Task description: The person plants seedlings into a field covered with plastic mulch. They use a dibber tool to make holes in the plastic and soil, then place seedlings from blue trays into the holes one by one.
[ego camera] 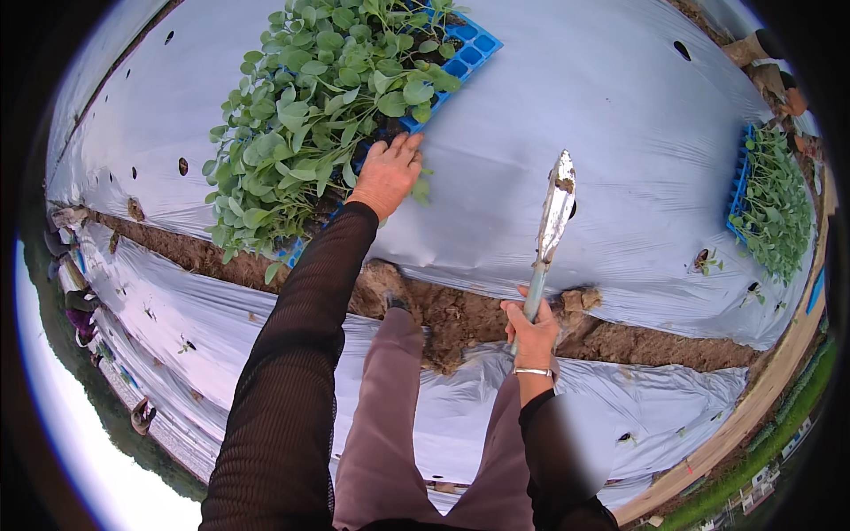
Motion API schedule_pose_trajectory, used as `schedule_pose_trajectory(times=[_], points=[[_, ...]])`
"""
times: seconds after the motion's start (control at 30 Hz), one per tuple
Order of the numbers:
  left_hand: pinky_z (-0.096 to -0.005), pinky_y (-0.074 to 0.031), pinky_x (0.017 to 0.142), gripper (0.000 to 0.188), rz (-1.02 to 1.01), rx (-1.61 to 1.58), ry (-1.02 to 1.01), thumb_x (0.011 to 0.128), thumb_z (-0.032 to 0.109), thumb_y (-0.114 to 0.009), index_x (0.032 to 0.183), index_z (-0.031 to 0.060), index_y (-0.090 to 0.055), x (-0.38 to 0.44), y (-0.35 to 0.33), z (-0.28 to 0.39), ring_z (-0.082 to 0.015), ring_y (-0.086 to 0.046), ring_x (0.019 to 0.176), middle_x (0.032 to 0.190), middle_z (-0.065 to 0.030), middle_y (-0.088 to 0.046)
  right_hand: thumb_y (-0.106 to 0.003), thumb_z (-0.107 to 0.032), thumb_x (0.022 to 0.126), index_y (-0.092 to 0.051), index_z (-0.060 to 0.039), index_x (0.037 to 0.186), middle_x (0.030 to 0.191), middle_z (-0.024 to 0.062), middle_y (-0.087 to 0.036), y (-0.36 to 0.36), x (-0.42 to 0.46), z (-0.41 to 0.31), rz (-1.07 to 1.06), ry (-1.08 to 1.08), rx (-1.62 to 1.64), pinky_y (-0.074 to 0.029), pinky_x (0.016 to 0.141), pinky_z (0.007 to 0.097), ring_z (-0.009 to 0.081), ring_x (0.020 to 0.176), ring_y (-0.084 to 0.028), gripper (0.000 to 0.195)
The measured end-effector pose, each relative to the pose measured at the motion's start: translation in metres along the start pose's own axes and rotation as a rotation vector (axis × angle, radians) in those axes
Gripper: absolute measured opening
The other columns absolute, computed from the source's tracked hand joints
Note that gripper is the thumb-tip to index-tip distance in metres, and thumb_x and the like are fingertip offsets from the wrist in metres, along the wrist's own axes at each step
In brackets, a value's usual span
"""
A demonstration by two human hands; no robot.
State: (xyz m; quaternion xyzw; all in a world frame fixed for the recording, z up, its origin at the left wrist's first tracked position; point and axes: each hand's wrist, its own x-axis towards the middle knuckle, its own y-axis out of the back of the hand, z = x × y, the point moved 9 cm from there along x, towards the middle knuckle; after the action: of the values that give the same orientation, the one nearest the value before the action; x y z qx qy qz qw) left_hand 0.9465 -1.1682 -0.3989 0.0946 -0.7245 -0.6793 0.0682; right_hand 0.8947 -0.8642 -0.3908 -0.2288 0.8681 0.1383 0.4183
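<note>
A blue plug tray (473,52) full of leafy green seedlings (292,133) lies on the silvery plastic mulch film before me. My left hand (388,174) reaches to the tray's near edge, its fingers at the cells; what the fingertips grasp is hidden. A few leaves (422,188) show just beside that hand. In my right hand (533,332) is the pale green handle of a narrow hand trowel (556,206). Its shiny metal blade points away from me, with soil stuck near the tip, and partly covers a dark planting hole in the film.
A second blue tray of seedlings (773,199) sits far right, with a seedling in a hole (705,262) nearby. Between film-covered beds runs a soil furrow (451,318), where I stand. Other people (81,312) are at the left edge and upper right.
</note>
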Motion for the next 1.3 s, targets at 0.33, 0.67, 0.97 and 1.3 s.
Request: schedule_pose_trajectory(times=[0.33, 0.67, 0.97, 1.3], points=[[-0.0374, -0.041, 0.081, 0.015, 0.215, -0.31, 0.324, 0.069, 0.011, -0.057, 0.083, 0.0096, -0.062, -0.007, 0.027, -0.048, -0.0241, -0.052, 0.106, 0.117, -0.007, -0.055, -0.062, -0.004, 0.077, -0.054, 0.002, 0.11, 0.077, 0.0073, -0.064, 0.015, -0.023, 0.014, 0.036, -0.048, 0.051, -0.035, 0.036, 0.0174, 0.0037, 0.045, -0.047, 0.034], [-0.0392, -0.039, 0.083, 0.007, 0.074, -0.041, 0.0, 0.068, 0.01, -0.056, 0.075, 0.0066, -0.057, 0.014, -0.002, -0.016, -0.0269, -0.05, 0.108, 0.119, -0.0118, -0.053, -0.062, -0.005, 0.077, -0.053, 0.002, 0.111, 0.076, 0.0061, -0.064, 0.015, -0.028, 0.034, 0.045, -0.065, 0.065, -0.035, 0.037, 0.0173, 0.0036, 0.045, -0.047, 0.035], [-0.03, -0.049, 0.061, 0.012, 0.331, -1.561, 0.878, 0.078, 0.009, -0.064, 0.083, -0.0016, -0.062, 0.0, 0.023, -0.051, -0.0159, -0.06, 0.067, 0.099, -0.01, -0.063, -0.063, -0.003, 0.077, -0.054, 0.0009, 0.105, 0.075, 0.0036, -0.062, 0.004, -0.034, 0.006, -0.003, -0.036, 0.039, -0.034, 0.036, 0.0186, 0.0031, 0.044, -0.045, 0.029], [-0.0338, -0.054, 0.074, 0.017, 0.029, -2.304, 0.919, 0.084, 0.01, -0.058, 0.095, -0.002, -0.061, 0.012, 0.059, 0.04, -0.0187, -0.063, 0.08, 0.102, -0.0147, -0.062, -0.066, 0.003, 0.074, -0.055, -0.0005, 0.09, 0.081, 0.0013, -0.06, -0.042, -0.003, -0.169, -0.157, 0.347, -0.023, -0.042, 0.044, 0.0176, 0.0032, 0.052, -0.049, 0.019]])
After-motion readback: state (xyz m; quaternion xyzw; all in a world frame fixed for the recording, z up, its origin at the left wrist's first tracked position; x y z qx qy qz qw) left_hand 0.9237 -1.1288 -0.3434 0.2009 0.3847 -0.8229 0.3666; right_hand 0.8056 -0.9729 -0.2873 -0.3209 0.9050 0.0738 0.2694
